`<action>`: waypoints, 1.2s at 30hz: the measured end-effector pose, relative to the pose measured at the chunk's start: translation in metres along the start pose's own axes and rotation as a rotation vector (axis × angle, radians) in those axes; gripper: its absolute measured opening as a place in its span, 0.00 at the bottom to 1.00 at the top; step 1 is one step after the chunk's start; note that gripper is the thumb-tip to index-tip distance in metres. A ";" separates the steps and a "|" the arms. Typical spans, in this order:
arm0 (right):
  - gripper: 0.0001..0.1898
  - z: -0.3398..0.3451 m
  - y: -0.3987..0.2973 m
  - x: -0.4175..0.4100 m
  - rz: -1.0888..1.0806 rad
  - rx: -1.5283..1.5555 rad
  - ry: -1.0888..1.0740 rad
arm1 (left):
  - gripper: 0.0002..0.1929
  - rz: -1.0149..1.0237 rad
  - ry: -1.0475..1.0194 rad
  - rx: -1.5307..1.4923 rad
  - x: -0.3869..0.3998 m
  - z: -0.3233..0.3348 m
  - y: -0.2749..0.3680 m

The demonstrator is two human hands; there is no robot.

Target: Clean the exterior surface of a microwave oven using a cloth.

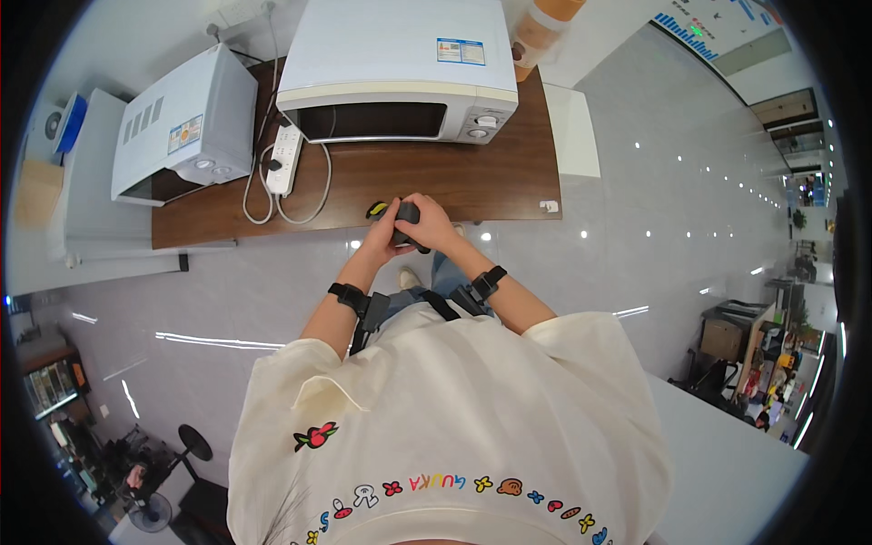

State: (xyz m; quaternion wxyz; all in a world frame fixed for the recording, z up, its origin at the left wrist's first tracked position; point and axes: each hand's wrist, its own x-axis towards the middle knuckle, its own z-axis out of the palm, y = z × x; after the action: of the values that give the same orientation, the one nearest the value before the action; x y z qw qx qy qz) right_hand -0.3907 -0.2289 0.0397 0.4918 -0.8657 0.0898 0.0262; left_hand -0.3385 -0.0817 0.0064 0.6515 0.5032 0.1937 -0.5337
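Observation:
My left hand (pixel 380 237) and my right hand (pixel 436 223) meet at the front edge of a brown wood-grain table (pixel 436 174). Both grip a dark grey handheld object (pixel 409 213), whose lower end sticks out beneath my fingers; its exact kind cannot be told. Just left of my fingers is a small black-and-yellow item (pixel 376 210), partly covered by my left hand. Whether it joins the grey object is unclear. Black straps with dark modules circle both wrists. Beyond my hands, a white microwave oven (pixel 402 54) stands on the table with its door closed.
A second white microwave (pixel 191 122) stands at the left. Between the two lies a white power strip (pixel 285 160) with looped cables. An orange-capped bottle (pixel 538 34) is by the table's right rear corner. A white cabinet (pixel 102 177) adjoins on the left.

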 end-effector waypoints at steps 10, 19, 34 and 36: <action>0.19 -0.036 0.043 -0.022 0.321 0.565 -0.138 | 0.23 0.287 0.157 -0.397 -0.003 -0.088 -0.011; 0.17 -0.137 0.135 -0.107 0.489 0.574 -0.008 | 0.32 0.534 0.723 0.361 -0.057 -0.128 -0.057; 0.17 -0.274 0.491 -0.569 1.312 0.642 0.489 | 0.28 0.067 0.859 0.212 -0.056 -0.135 -0.362; 0.19 -0.265 0.483 -0.597 1.383 0.730 0.544 | 0.30 -0.081 0.920 0.179 -0.090 -0.097 -0.372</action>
State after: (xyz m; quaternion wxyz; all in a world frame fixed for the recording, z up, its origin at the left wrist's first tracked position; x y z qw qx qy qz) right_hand -1.0765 -0.6200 -0.1532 0.5758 -0.3770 0.7209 0.0817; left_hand -0.6743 0.0753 -0.1303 0.4308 0.7338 0.4348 -0.2949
